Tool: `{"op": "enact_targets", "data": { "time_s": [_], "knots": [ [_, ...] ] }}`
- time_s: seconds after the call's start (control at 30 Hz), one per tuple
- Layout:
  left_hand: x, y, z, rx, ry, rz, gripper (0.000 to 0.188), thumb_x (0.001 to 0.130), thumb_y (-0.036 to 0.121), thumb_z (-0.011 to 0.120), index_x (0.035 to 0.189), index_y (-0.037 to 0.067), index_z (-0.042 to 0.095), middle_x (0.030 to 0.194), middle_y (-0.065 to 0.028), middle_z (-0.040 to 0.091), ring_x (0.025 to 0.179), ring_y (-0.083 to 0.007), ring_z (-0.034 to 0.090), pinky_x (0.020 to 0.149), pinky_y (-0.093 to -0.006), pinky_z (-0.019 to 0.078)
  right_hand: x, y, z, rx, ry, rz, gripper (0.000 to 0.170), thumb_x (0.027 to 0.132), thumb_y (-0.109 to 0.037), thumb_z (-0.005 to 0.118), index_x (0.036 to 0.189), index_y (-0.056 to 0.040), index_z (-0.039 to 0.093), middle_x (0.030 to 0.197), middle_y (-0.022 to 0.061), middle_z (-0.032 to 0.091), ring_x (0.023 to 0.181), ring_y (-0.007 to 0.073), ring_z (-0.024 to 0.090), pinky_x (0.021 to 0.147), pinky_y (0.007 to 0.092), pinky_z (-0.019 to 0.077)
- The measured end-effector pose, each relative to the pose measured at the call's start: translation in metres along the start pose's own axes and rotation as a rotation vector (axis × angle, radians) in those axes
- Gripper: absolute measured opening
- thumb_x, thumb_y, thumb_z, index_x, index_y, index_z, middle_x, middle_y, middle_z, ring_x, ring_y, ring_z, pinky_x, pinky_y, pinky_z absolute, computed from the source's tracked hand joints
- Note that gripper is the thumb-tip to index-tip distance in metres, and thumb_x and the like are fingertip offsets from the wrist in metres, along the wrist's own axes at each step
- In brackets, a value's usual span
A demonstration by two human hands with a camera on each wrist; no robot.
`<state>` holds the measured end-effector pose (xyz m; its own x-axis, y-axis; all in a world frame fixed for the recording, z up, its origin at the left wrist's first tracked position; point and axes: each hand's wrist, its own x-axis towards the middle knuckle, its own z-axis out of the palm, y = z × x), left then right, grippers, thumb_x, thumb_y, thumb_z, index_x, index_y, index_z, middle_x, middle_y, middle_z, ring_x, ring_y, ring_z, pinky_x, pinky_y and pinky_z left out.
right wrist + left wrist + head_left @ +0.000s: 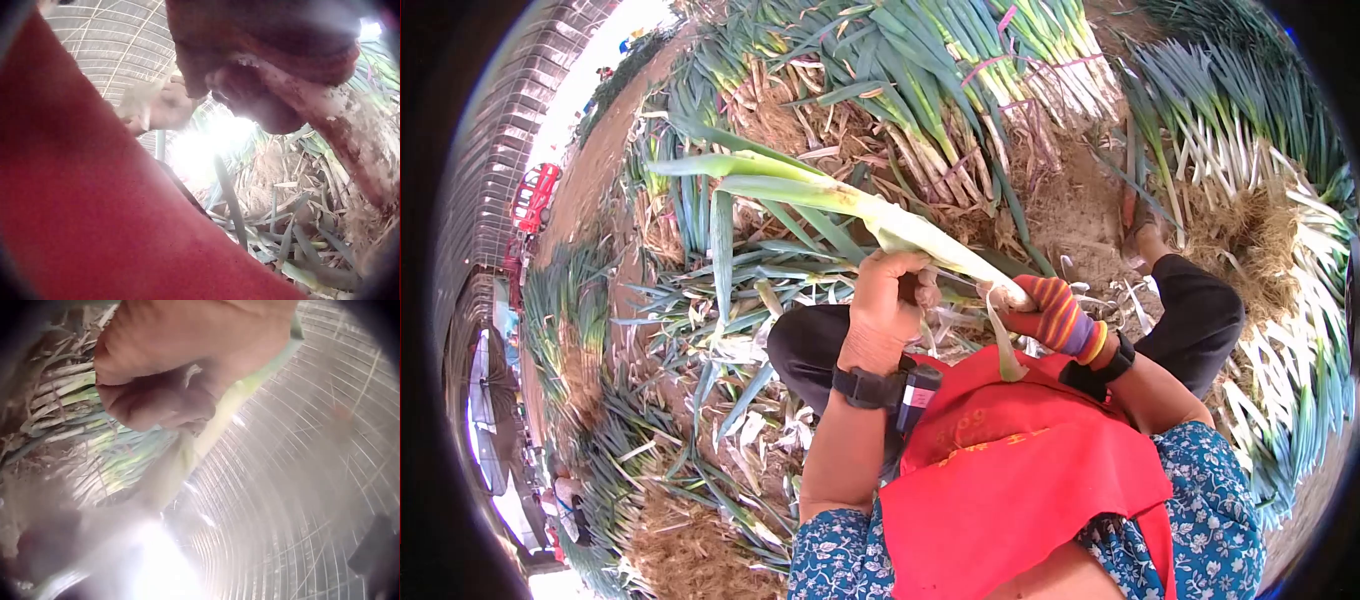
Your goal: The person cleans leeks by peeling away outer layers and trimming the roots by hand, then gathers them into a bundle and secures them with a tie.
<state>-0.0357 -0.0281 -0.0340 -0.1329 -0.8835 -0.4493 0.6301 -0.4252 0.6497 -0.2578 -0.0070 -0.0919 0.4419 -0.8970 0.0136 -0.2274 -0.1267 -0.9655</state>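
A thick green onion (940,245) lies slantwise across the lap in the head view, leaves to the upper left and pale end to the right. My right hand (1052,315), in a striped knit glove, grips it by the pale end. In the right wrist view the dirty end of the stalk (356,144) comes out of that hand. My bare left hand (892,300) has its fingers curled at the stalk's middle, pinching its outer layer. Near the right hand a loose strip of peel (1006,345) hangs down over the red apron (1020,470).
Bundled green onions (930,120) stand ahead, and more with pale stems (1230,160) lie at the right. Loose leaves and peelings (770,290) litter the ground before the legs. A root pile (690,545) lies at lower left. A ribbed tunnel roof (300,462) arches overhead.
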Motion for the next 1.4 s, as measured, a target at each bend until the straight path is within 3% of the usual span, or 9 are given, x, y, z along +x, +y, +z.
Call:
{"op": "enact_targets", "data": {
  "time_s": [0.27, 0.47, 0.53, 0.6, 0.73, 0.93, 1.03, 1.33, 1.4],
  "knots": [
    [0.013, -0.053, 0.003, 0.152, 0.003, -0.211, 0.015, 0.075, 0.004, 0.055, 0.089, 0.001, 0.059, 0.064, -0.0054, 0.057, 0.043, -0.0116, 0.048, 0.037, -0.0225, 0.0316, 0.007, -0.024, -0.005, 0.265, -0.18, 0.113, 0.047, 0.078, -0.03, 0.071, 0.108, 0.0021, 0.056, 0.085, 0.0037, 0.061, 0.077, 0.0077, 0.053, 0.065, 0.0251, 0.0458],
    [0.014, -0.066, -0.001, 0.533, -0.216, -0.036, 0.019, 0.076, 0.016, 0.067, 0.086, 0.0, 0.064, 0.065, -0.0023, 0.059, 0.051, -0.0079, 0.053, 0.041, -0.0226, 0.037, 0.015, -0.017, 0.003, 0.037, 0.127, -0.109, 0.057, 0.074, -0.043, 0.071, 0.105, 0.0023, 0.055, 0.085, 0.014, 0.062, 0.08, 0.0162, 0.058, 0.069, 0.031, 0.0477],
    [0.019, -0.074, -0.007, 0.7, 0.083, -0.04, 0.021, 0.075, 0.012, 0.066, 0.089, -0.002, 0.063, 0.069, -0.004, 0.06, 0.054, -0.0085, 0.054, 0.044, -0.0217, 0.0394, 0.017, -0.004, 0.003, 0.01, 0.208, -0.125, 0.056, 0.072, -0.04, 0.074, 0.106, 0.0006, 0.055, 0.084, 0.0167, 0.062, 0.081, 0.017, 0.061, 0.068, 0.032, 0.0485],
    [-0.005, -0.043, -0.001, 0.564, -0.071, 0.149, 0.043, 0.073, 0.002, 0.061, 0.114, -0.003, 0.049, 0.078, -0.0073, 0.061, 0.061, -0.0112, 0.057, 0.048, -0.0228, 0.0426, 0.02, 0.0, -0.002, -0.292, 0.373, -0.275, 0.056, 0.071, -0.036, 0.076, 0.108, -0.0003, 0.054, 0.082, 0.0174, 0.063, 0.081, 0.0184, 0.063, 0.067, 0.033, 0.0491],
    [-0.02, 0.015, -0.005, -0.117, -0.155, 0.434, 0.049, 0.08, 0.009, 0.061, 0.124, 0.007, 0.04, 0.107, -0.0116, 0.054, 0.102, -0.0246, 0.052, 0.096, -0.0444, 0.0389, 0.015, -0.003, 0.001, 0.016, 0.159, -0.145, 0.069, 0.067, -0.017, 0.079, 0.123, -0.0011, 0.042, 0.106, 0.0151, 0.061, 0.099, 0.0192, 0.058, 0.08, 0.032, 0.0473],
    [-0.001, 0.011, -0.016, -0.002, 0.071, 0.259, 0.027, 0.085, 0.012, 0.054, 0.11, 0.003, 0.049, 0.102, -0.0112, 0.055, 0.098, -0.0252, 0.054, 0.089, -0.0431, 0.0425, 0.049, 0.012, 0.02, 0.329, 0.087, -0.264, 0.09, 0.074, -0.037, 0.072, 0.14, -0.003, 0.021, 0.13, 0.014, 0.043, 0.113, 0.0166, 0.047, 0.092, 0.0336, 0.0408],
    [-0.005, 0.007, 0.0, -0.111, 0.046, 0.231, 0.02, 0.087, 0.016, 0.054, 0.102, 0.002, 0.052, 0.094, -0.0116, 0.056, 0.09, -0.0241, 0.054, 0.085, -0.0412, 0.0438, 0.048, -0.024, 0.016, 0.767, -0.376, 0.124, 0.071, 0.082, -0.04, 0.064, 0.134, 0.0, 0.037, 0.117, 0.0042, 0.056, 0.103, 0.0121, 0.051, 0.086, 0.026, 0.0428],
    [-0.017, 0.042, -0.012, -0.248, 0.077, 0.327, 0.03, 0.087, 0.036, 0.058, 0.076, 0.012, 0.042, 0.061, 0.0018, 0.037, 0.051, -0.0108, 0.033, 0.053, -0.0279, 0.0324, 0.025, -0.016, -0.014, 0.105, -0.521, 0.101, 0.034, 0.086, -0.024, 0.061, 0.104, 0.0042, 0.061, 0.094, 0.0089, 0.064, 0.085, 0.012, 0.059, 0.074, 0.0284, 0.0473],
    [-0.024, 0.047, -0.009, -0.216, 0.106, 0.382, 0.032, 0.087, 0.037, 0.058, 0.075, 0.013, 0.042, 0.061, 0.0022, 0.036, 0.051, -0.0107, 0.032, 0.053, -0.0278, 0.0321, 0.026, 0.038, -0.031, -0.405, -0.397, -0.765, 0.026, 0.084, -0.023, 0.059, 0.1, -0.0033, 0.063, 0.094, 0.0129, 0.062, 0.085, 0.0252, 0.061, 0.073, 0.0329, 0.0487]
  ]
}}
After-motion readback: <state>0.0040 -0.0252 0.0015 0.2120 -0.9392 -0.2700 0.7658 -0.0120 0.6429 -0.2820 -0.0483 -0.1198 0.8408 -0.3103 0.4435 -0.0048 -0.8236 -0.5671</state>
